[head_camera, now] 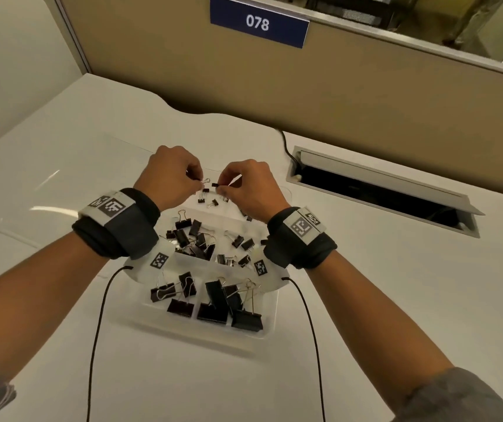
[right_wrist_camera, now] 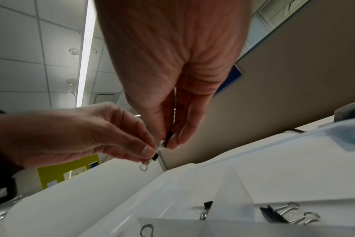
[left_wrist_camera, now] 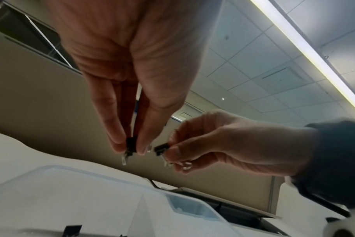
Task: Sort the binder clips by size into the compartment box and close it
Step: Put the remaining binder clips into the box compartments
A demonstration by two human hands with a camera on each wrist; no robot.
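Note:
A clear compartment box [head_camera: 270, 318] sits on the white desk, its lid [head_camera: 46, 190] lying open to the left. Large black binder clips [head_camera: 213, 306] fill the near compartments, medium clips [head_camera: 194, 239] the middle ones, and small clips [head_camera: 203, 200] the far one. Both hands hover over the far compartment. My left hand [head_camera: 197, 182] pinches one small clip [left_wrist_camera: 131, 145] between thumb and fingertips. My right hand [head_camera: 221, 187] pinches a second small clip [left_wrist_camera: 161, 148], which also shows as a small clip [right_wrist_camera: 169, 137] in the right wrist view. The two clips are close together, a small gap between them.
A recessed cable slot [head_camera: 381, 190] with a raised flap lies in the desk to the right. A tan partition [head_camera: 244, 95] with a blue sign [head_camera: 259, 22] stands behind. Thin black wires [head_camera: 98, 330] run from both wrist bands toward me.

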